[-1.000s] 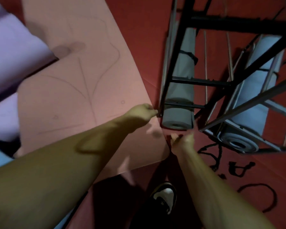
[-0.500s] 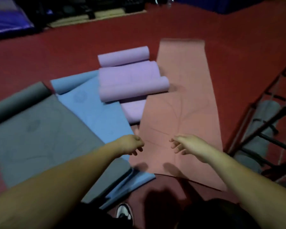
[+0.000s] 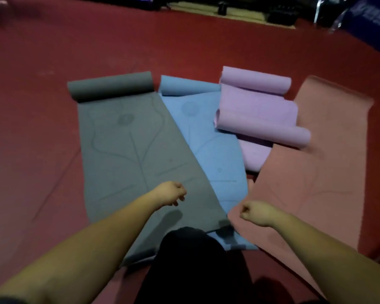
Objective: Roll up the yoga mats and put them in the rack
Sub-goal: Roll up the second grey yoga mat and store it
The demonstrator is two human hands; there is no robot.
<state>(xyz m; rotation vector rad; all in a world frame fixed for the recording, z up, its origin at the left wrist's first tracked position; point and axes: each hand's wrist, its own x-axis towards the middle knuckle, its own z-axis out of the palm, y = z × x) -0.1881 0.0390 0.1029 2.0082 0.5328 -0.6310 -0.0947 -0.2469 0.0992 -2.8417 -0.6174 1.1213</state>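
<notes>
Red floor (image 3: pixel 53 150), dark clutter (image 3: pixel 279 16) along far edge

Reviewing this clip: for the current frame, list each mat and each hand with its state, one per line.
grey mat: unrolled on the floor, far end curled into a roll, overlapping the blue mat.
blue mat: unrolled, far end curled, partly under the grey mat.
purple mat: loosely curled at both ends, not rolled up.
pink mat: spread flat.
left hand: fingers curled, holding nothing.
right hand: fingers curled, holding nothing.
</notes>
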